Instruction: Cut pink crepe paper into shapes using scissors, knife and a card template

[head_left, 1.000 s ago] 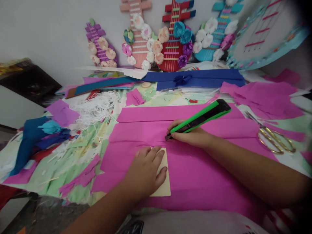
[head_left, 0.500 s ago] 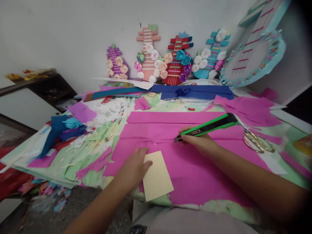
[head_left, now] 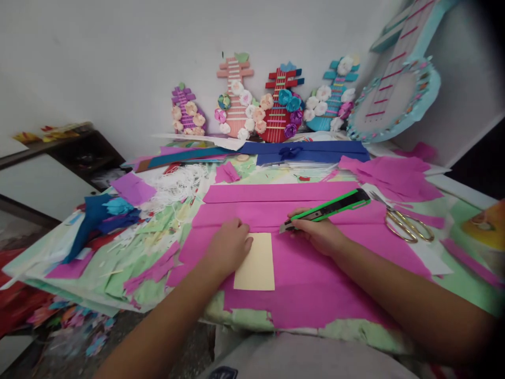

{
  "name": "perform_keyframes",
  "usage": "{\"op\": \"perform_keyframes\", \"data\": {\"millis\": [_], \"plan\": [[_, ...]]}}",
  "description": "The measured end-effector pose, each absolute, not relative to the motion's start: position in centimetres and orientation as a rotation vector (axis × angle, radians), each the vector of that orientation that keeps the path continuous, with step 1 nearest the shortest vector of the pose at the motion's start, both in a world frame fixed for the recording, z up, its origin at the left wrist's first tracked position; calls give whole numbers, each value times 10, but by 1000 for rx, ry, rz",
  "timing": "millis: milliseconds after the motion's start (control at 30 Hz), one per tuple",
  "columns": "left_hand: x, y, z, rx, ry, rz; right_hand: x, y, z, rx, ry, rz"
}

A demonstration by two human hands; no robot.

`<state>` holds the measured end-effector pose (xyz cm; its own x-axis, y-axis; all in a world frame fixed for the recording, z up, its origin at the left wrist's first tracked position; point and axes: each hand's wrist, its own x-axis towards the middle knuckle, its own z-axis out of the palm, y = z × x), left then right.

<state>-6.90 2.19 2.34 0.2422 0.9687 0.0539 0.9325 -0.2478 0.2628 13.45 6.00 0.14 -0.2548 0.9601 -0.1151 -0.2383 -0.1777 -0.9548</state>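
A large sheet of pink crepe paper [head_left: 315, 273] lies flat in front of me, with creases across it. On it rests a pale yellow rectangular card [head_left: 254, 266], its sides nearly straight up and down. My left hand [head_left: 231, 245] is at the card's upper left edge, fingers curled and the thumb on the card. My right hand [head_left: 315, 234] holds a green and black box cutter [head_left: 327, 206]. The short blade points left and down at the pink paper, just right of the card's top corner; whether the tip touches the paper I cannot tell.
Gold-handled scissors [head_left: 408, 226] lie right of my right hand. White string [head_left: 181, 184] and coloured paper scraps [head_left: 134, 188] cover the left side. Folded blue paper [head_left: 315, 152] lies at the back, before several flower-decorated model guitars [head_left: 278, 113] against the wall.
The card was tilted half a second ago and now sits straighter and farther from me. My left hand moved with it, its fingers now curled in. The right hand keeps the box cutter.
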Motion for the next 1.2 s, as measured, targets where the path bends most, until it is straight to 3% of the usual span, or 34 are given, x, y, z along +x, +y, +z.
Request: {"op": "perform_keyframes", "data": {"millis": [233,1000,1200], "plan": [[-60,2,8,2745,1310,132,136,61,-5,-997,-1184,1599],[-65,4,2,2656,1387,110,142,62,-8,-1127,-1414,1500],[-64,5,-1,2676,1403,131,130,54,9,-1207,-1630,1010]]}}
